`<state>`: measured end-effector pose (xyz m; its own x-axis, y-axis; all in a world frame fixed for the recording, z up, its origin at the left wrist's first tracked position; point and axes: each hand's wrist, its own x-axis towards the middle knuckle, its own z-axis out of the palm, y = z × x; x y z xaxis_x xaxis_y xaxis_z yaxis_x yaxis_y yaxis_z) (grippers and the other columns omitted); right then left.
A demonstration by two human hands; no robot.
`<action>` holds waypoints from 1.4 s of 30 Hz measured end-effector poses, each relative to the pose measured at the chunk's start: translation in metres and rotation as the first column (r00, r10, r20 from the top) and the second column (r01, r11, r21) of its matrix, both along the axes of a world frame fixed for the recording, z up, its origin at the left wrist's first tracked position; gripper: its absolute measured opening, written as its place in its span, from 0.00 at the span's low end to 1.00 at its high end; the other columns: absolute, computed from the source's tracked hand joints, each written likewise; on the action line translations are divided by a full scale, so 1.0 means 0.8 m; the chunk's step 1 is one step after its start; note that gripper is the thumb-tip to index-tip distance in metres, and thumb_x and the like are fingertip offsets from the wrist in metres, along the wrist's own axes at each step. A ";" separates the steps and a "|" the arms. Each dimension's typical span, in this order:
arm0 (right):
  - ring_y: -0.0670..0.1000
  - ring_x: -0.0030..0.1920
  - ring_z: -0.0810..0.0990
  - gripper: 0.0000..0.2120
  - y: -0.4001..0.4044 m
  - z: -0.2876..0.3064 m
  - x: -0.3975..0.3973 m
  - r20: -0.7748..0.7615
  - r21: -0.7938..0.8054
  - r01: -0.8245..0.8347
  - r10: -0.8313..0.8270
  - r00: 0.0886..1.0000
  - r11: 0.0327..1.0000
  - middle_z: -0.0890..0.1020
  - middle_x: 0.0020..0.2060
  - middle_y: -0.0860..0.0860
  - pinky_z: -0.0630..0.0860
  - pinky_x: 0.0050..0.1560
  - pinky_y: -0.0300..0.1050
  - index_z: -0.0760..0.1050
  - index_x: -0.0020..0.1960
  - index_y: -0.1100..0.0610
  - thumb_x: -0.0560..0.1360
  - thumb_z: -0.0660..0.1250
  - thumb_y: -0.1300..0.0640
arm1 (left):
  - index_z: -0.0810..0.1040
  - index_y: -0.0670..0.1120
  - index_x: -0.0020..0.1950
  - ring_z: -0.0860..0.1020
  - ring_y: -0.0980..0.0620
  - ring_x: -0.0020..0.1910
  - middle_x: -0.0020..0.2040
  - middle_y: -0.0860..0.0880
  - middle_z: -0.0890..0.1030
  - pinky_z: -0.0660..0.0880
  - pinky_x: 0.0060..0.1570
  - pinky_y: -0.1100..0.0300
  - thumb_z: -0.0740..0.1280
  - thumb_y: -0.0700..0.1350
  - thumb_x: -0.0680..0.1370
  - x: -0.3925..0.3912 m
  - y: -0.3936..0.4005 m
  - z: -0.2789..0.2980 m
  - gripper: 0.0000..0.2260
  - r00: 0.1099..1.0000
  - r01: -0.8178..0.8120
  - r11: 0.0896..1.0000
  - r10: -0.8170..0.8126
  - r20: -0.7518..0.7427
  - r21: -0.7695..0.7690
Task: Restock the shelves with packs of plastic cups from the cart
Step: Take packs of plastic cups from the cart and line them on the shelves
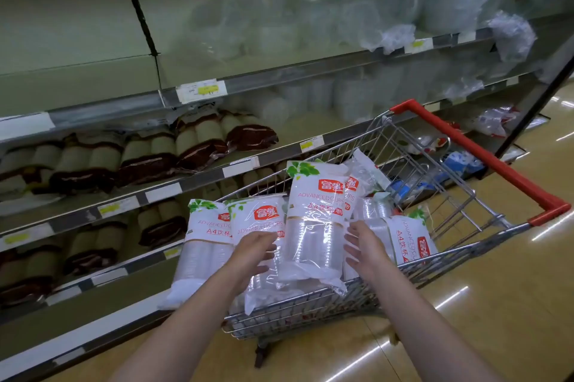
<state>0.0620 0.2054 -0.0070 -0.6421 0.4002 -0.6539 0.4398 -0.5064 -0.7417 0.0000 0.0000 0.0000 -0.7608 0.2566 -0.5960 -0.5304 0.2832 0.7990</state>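
A wire shopping cart (459, 195) with a red handle holds several packs of clear plastic cups in white printed bags. One pack (313, 226) leans upright on top of the heap at the cart's near end. My left hand (253, 252) is just left of that pack and my right hand (362, 246) just right of it, both with fingers spread and palms turned toward it. Neither hand wraps around the pack. Two more packs (202, 245) lean over the cart's left rim, and another (413, 241) lies at the right.
Shelving (264, 77) runs along the left. Its upper levels hold clear plastic containers (459, 2) at the right. The lower levels hold brown-wrapped paper cup packs (149, 158). The glossy tan floor (497, 304) stretches to the right of the cart.
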 end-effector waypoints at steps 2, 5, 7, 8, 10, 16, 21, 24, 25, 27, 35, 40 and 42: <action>0.55 0.54 0.71 0.14 0.003 -0.004 -0.003 0.027 0.016 -0.068 0.067 0.997 0.998 0.73 0.56 0.54 0.69 0.52 0.48 0.69 0.62 0.58 0.79 0.59 0.52 | 0.72 0.46 0.58 0.75 0.46 0.58 0.57 0.46 0.77 0.73 0.60 0.49 0.65 0.53 0.77 -0.006 0.018 -0.007 0.14 0.999 0.036 0.998 -0.035 0.036 -0.047; 0.55 0.49 0.73 0.15 0.001 -0.020 -0.010 0.096 0.076 -0.158 0.150 0.984 0.985 0.76 0.54 0.58 0.71 0.48 0.48 0.69 0.61 0.61 0.78 0.60 0.54 | 0.73 0.45 0.60 0.76 0.45 0.58 0.58 0.46 0.78 0.72 0.62 0.47 0.67 0.54 0.75 -0.011 0.041 -0.019 0.18 0.995 0.056 0.998 -0.053 0.079 -0.040; 0.55 0.46 0.74 0.15 -0.002 -0.032 -0.016 0.116 0.188 -0.179 0.159 0.980 0.966 0.78 0.54 0.62 0.73 0.52 0.52 0.72 0.58 0.65 0.76 0.63 0.56 | 0.74 0.45 0.62 0.77 0.46 0.55 0.57 0.46 0.79 0.74 0.59 0.49 0.68 0.55 0.74 -0.013 0.051 -0.026 0.21 0.996 0.040 0.998 -0.036 0.087 -0.047; 0.56 0.46 0.76 0.17 -0.005 -0.034 -0.018 0.107 0.227 -0.183 0.163 0.981 0.956 0.78 0.54 0.64 0.74 0.52 0.52 0.73 0.58 0.66 0.74 0.65 0.55 | 0.74 0.45 0.62 0.78 0.47 0.53 0.56 0.46 0.80 0.76 0.55 0.52 0.69 0.56 0.73 -0.011 0.053 -0.022 0.23 0.996 0.044 0.998 -0.040 0.077 -0.049; 0.57 0.48 0.81 0.22 -0.009 -0.038 -0.020 0.049 0.239 -0.183 0.176 0.983 0.954 0.82 0.50 0.60 0.78 0.56 0.55 0.76 0.59 0.63 0.69 0.71 0.53 | 0.74 0.44 0.63 0.81 0.49 0.49 0.55 0.47 0.81 0.78 0.47 0.56 0.73 0.59 0.67 -0.009 0.051 -0.017 0.30 0.998 0.037 0.999 -0.036 0.045 -0.019; 0.60 0.51 0.83 0.37 -0.073 0.000 -0.032 -0.058 0.165 -0.268 0.280 0.958 0.949 0.81 0.55 0.57 0.79 0.55 0.60 0.70 0.64 0.57 0.59 0.79 0.48 | 0.74 0.45 0.56 0.81 0.51 0.48 0.51 0.49 0.81 0.78 0.42 0.59 0.76 0.52 0.67 -0.001 -0.017 0.034 0.24 0.994 -0.082 0.995 0.085 -0.070 0.053; 0.60 0.46 0.84 0.26 -0.199 0.034 -0.040 -0.221 0.121 -0.382 0.401 0.889 0.916 0.82 0.52 0.61 0.81 0.43 0.52 0.70 0.63 0.58 0.68 0.75 0.61 | 0.70 0.44 0.60 0.81 0.49 0.49 0.54 0.47 0.79 0.79 0.45 0.55 0.77 0.50 0.65 0.015 -0.146 0.062 0.29 0.951 -0.232 0.971 0.239 -0.195 0.059; 0.60 0.48 0.84 0.31 -0.304 0.054 -0.039 -0.274 0.122 -0.478 0.493 0.826 0.870 0.81 0.55 0.60 0.82 0.42 0.52 0.66 0.65 0.56 0.66 0.77 0.58 | 0.70 0.45 0.59 0.82 0.50 0.49 0.54 0.47 0.80 0.78 0.41 0.59 0.77 0.51 0.65 0.038 -0.254 0.078 0.28 0.913 -0.303 0.949 0.316 -0.259 0.090; 0.59 0.48 0.84 0.32 -0.340 0.060 -0.036 -0.286 0.140 -0.498 0.516 0.807 0.856 0.80 0.55 0.60 0.82 0.40 0.51 0.66 0.64 0.56 0.65 0.77 0.58 | 0.70 0.45 0.59 0.82 0.51 0.49 0.54 0.47 0.80 0.78 0.41 0.60 0.77 0.51 0.66 0.047 -0.292 0.082 0.27 0.898 -0.324 0.942 0.337 -0.283 0.091; 0.59 0.47 0.84 0.34 -0.410 0.072 -0.029 -0.309 0.169 -0.540 0.565 0.765 0.824 0.80 0.55 0.60 0.81 0.36 0.48 0.67 0.63 0.58 0.62 0.79 0.57 | 0.71 0.45 0.58 0.82 0.51 0.50 0.55 0.47 0.81 0.80 0.47 0.57 0.77 0.51 0.65 0.067 -0.364 0.092 0.27 0.878 -0.351 0.933 0.357 -0.319 0.079; 0.58 0.47 0.85 0.32 -0.662 0.139 -0.035 -0.387 0.253 -0.683 0.719 0.577 0.685 0.81 0.54 0.57 0.83 0.39 0.54 0.67 0.64 0.55 0.64 0.78 0.58 | 0.78 0.45 0.56 0.85 0.55 0.42 0.48 0.48 0.85 0.78 0.36 0.65 0.75 0.46 0.69 0.106 -0.623 0.156 0.17 0.783 -0.442 0.893 0.433 -0.447 0.090; 0.54 0.47 0.86 0.32 -0.761 0.175 -0.099 -0.425 0.346 -0.744 0.802 0.419 0.572 0.82 0.54 0.56 0.82 0.39 0.48 0.68 0.64 0.56 0.65 0.78 0.53 | 0.80 0.43 0.56 0.85 0.46 0.47 0.49 0.45 0.86 0.80 0.51 0.47 0.77 0.51 0.65 0.063 -0.725 0.178 0.23 0.718 -0.509 0.849 0.511 -0.472 0.144; 0.55 0.48 0.85 0.35 -0.786 0.181 -0.126 -0.415 0.392 -0.755 0.833 0.366 0.526 0.82 0.55 0.56 0.82 0.43 0.50 0.69 0.65 0.56 0.62 0.79 0.50 | 0.80 0.43 0.55 0.85 0.47 0.47 0.49 0.45 0.86 0.81 0.50 0.50 0.76 0.50 0.68 0.042 -0.749 0.187 0.19 0.709 -0.520 0.845 0.506 -0.491 0.121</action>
<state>-0.0389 -0.4235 0.1378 -0.8931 -0.4352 -0.1139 0.1388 -0.0258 -0.9900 0.0338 -0.5993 0.1493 -0.9567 -0.2695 -0.1098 -0.1429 0.1067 0.9840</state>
